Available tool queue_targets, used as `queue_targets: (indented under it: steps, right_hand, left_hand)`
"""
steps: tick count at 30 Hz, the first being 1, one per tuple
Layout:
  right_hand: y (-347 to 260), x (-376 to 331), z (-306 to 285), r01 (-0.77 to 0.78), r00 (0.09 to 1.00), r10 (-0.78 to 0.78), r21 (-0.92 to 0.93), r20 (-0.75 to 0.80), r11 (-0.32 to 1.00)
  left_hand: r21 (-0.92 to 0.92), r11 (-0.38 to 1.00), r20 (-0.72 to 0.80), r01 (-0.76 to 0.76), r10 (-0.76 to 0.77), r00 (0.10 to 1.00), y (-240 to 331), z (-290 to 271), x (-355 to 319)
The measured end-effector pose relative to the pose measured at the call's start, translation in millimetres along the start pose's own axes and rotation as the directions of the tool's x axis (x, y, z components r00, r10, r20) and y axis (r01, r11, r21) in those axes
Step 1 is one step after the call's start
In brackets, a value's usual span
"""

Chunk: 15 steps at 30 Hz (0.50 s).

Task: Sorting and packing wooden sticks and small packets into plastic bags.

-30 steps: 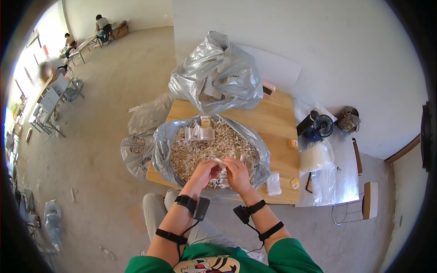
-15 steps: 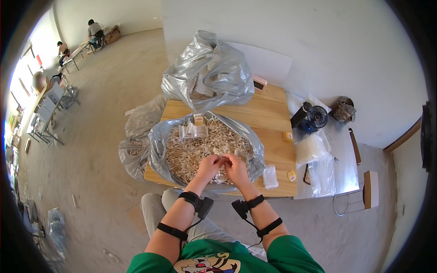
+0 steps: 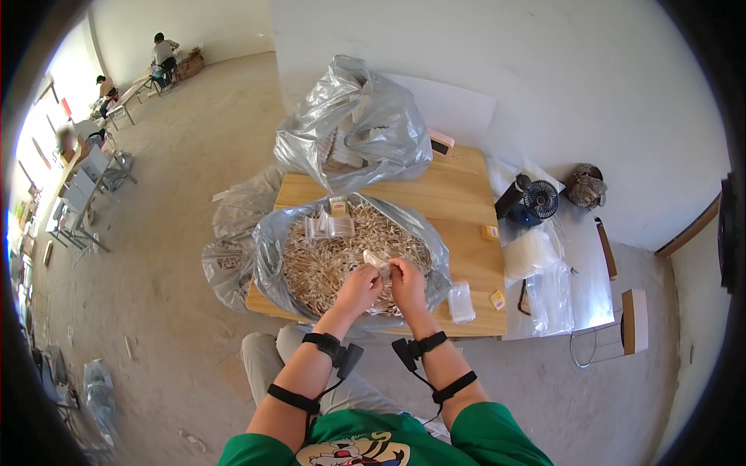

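My left hand (image 3: 360, 289) and my right hand (image 3: 408, 284) meet over a heap of cotton swabs (image 3: 318, 268). Between their pinched fingers is a small clear plastic bag (image 3: 374, 258), its pale end sticking up beyond the fingertips. What the bag contains, if anything, is too small to make out. The swabs fill a large open grey plastic bag (image 3: 269, 248) at the table's near side. On top of the heap, toward its far side, lie clear packs of swabs (image 3: 330, 227) beside a small yellow-and-white card (image 3: 338, 206).
A bulging grey plastic bag (image 3: 353, 124) stands at the back of the wooden table (image 3: 470, 233). Flat clear bags (image 3: 461, 302) and yellow cards (image 3: 497, 300) lie to the right. A side table bears a small fan (image 3: 541, 199). People sit at tables far left.
My fingers have drawn slightly apart, with the right hand shifting right. More of the small plastic bag now shows above them.
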State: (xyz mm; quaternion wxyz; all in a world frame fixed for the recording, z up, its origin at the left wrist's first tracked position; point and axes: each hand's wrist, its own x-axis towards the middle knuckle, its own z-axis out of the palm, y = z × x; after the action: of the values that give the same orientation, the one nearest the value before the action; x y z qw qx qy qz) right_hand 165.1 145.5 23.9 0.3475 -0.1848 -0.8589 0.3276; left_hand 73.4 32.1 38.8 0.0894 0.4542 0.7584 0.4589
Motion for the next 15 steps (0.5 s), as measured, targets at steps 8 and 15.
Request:
queue_targets:
  steps: [8, 15]
  right_hand:
    - [2, -5, 15, -0.502, 0.808, 0.560, 0.712, 0.184, 0.490]
    - [-5, 14, 0, -0.339, 0.917, 0.389, 0.688, 0.088, 0.642]
  left_hand:
    - [-0.715, 0.631, -0.067, 0.303, -0.492, 0.868, -22, -5, 6]
    - [-0.140, 0.967, -0.104, 0.213, -0.228, 0.968, -13, -18, 16]
